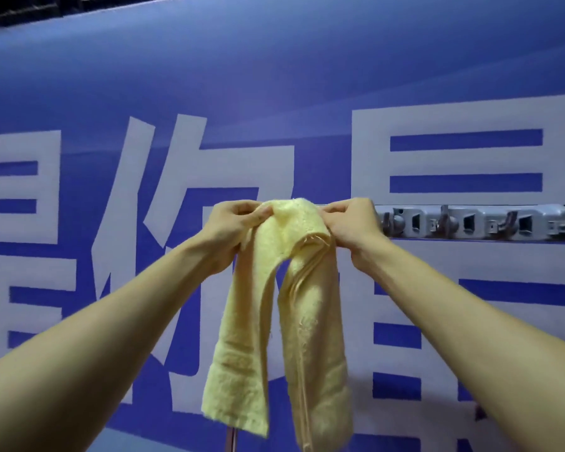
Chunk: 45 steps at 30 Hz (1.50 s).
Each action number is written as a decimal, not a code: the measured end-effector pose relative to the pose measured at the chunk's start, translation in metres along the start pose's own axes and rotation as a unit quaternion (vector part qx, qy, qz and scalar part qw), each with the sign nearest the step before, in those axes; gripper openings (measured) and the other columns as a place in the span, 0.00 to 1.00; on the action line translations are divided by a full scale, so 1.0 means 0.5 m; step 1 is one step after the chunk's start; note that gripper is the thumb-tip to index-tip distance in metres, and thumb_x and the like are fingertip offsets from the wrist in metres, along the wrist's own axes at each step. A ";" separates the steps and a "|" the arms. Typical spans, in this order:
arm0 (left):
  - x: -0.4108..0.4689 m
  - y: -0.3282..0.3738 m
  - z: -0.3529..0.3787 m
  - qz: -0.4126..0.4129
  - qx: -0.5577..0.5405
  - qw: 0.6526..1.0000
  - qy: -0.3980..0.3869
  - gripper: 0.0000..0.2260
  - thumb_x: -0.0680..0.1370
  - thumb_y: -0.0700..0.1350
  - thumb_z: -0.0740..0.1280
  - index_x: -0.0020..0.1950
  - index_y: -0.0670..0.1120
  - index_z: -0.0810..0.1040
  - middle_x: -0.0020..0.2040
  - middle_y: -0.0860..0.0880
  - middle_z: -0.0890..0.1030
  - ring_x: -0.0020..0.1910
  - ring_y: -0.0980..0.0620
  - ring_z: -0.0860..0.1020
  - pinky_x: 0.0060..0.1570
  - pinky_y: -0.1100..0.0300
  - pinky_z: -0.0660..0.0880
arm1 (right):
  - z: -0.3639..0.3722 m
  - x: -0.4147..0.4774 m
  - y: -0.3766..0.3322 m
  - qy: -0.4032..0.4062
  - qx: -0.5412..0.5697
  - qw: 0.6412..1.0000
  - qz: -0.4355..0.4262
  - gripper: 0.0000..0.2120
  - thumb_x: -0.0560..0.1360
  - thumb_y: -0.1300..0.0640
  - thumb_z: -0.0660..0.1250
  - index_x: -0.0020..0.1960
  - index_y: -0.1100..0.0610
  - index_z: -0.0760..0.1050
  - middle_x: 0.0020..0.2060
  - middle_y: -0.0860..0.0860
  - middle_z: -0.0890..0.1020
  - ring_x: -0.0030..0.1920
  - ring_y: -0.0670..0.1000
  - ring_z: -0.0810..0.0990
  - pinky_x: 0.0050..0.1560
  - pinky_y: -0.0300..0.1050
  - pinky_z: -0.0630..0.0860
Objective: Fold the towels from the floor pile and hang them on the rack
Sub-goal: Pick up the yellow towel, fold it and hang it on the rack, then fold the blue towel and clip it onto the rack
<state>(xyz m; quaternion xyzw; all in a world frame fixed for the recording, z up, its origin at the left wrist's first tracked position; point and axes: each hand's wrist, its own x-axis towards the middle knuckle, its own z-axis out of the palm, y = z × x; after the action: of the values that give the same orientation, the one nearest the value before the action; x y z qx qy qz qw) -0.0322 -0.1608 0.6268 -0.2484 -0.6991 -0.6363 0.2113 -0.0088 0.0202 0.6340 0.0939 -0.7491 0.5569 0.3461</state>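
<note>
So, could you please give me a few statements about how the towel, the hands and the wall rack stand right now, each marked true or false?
1. Both hands grip the top of the yellow towel. True: the left hand and the right hand pinch it on either side.
2. The towel is blue. False: it is pale yellow.
3. The towel hangs down in two lengths. True.
4. The grey hook rack lies left of the hands. False: its visible part runs to their right.
5. Towels hang on the rack's visible hooks. False: those hooks are bare.
</note>
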 end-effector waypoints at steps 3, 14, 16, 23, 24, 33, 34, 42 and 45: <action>0.047 -0.010 -0.001 0.010 -0.021 0.999 0.029 0.11 0.76 0.45 0.69 0.54 0.40 0.82 0.49 0.42 0.84 0.47 0.46 0.82 0.48 0.52 0.80 | 0.025 0.029 -0.001 0.067 -0.165 0.979 -0.100 0.08 0.73 0.53 0.70 0.39 0.56 0.84 0.38 0.51 0.85 0.44 0.51 0.81 0.42 0.46 0.79; 0.121 -0.069 0.016 -0.061 0.016 0.996 0.069 0.09 0.75 0.44 0.71 0.52 0.40 0.81 0.44 0.45 0.83 0.41 0.50 0.81 0.39 0.58 0.79 | 0.083 0.063 0.041 0.056 -0.366 0.918 -0.143 0.11 0.77 0.62 0.61 0.35 0.59 0.71 0.34 0.55 0.73 0.43 0.62 0.76 0.41 0.52 0.72; 0.113 -0.095 0.021 -0.098 -0.003 0.994 0.057 0.10 0.75 0.43 0.70 0.53 0.39 0.82 0.44 0.44 0.83 0.41 0.48 0.82 0.40 0.56 0.80 | 0.088 0.059 0.058 0.032 -0.363 0.923 -0.127 0.10 0.79 0.60 0.59 0.42 0.59 0.76 0.41 0.57 0.78 0.47 0.62 0.75 0.41 0.49 0.68; 0.067 -0.132 0.031 -0.102 -0.037 0.994 -0.009 0.11 0.78 0.45 0.67 0.56 0.42 0.81 0.45 0.46 0.83 0.43 0.49 0.82 0.43 0.56 0.80 | 0.092 0.045 0.096 0.008 -0.243 0.965 -0.101 0.18 0.78 0.54 0.60 0.29 0.53 0.70 0.37 0.58 0.80 0.41 0.61 0.78 0.37 0.52 0.74; 0.057 -0.130 0.031 -0.093 -0.035 0.995 -0.017 0.11 0.78 0.46 0.66 0.56 0.42 0.81 0.46 0.46 0.83 0.44 0.49 0.81 0.43 0.57 0.79 | 0.090 0.040 0.101 0.001 -0.245 0.964 -0.100 0.15 0.77 0.55 0.60 0.32 0.52 0.73 0.38 0.57 0.81 0.41 0.60 0.79 0.39 0.52 0.77; -0.077 -0.082 0.010 -0.030 0.025 0.998 0.048 0.11 0.80 0.43 0.62 0.61 0.44 0.78 0.53 0.47 0.80 0.52 0.52 0.78 0.49 0.60 0.74 | 0.007 -0.046 0.128 -0.084 -0.302 0.949 -0.043 0.09 0.76 0.49 0.67 0.52 0.52 0.80 0.45 0.52 0.83 0.44 0.52 0.82 0.46 0.56 0.82; -0.100 -0.069 0.012 -0.015 0.013 0.999 0.048 0.10 0.80 0.42 0.61 0.58 0.43 0.79 0.49 0.46 0.81 0.48 0.51 0.80 0.46 0.61 0.76 | -0.009 -0.063 0.125 -0.103 -0.319 0.942 -0.033 0.10 0.76 0.50 0.66 0.54 0.53 0.79 0.48 0.52 0.83 0.45 0.52 0.82 0.46 0.55 0.82; -0.301 -0.013 0.109 -0.057 0.023 0.981 -0.184 0.09 0.80 0.43 0.62 0.53 0.43 0.81 0.46 0.44 0.83 0.43 0.49 0.82 0.46 0.58 0.77 | -0.174 -0.215 0.140 -0.153 -0.365 0.917 0.041 0.11 0.78 0.55 0.65 0.57 0.57 0.79 0.51 0.53 0.81 0.45 0.53 0.83 0.40 0.46 0.83; -0.376 -0.043 0.164 -0.102 0.046 0.971 -0.209 0.09 0.80 0.41 0.62 0.55 0.41 0.81 0.48 0.44 0.83 0.43 0.51 0.82 0.44 0.64 0.78 | -0.236 -0.285 0.164 -0.181 -0.365 0.910 0.079 0.11 0.77 0.55 0.65 0.57 0.58 0.79 0.49 0.55 0.83 0.46 0.55 0.84 0.43 0.48 0.83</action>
<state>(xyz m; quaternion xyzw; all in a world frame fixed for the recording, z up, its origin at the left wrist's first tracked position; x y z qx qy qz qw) 0.1043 -0.0954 0.4863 -0.2935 -0.7781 -0.5553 0.0058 0.1026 0.1212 0.4985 0.0011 -0.9551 0.2431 0.1693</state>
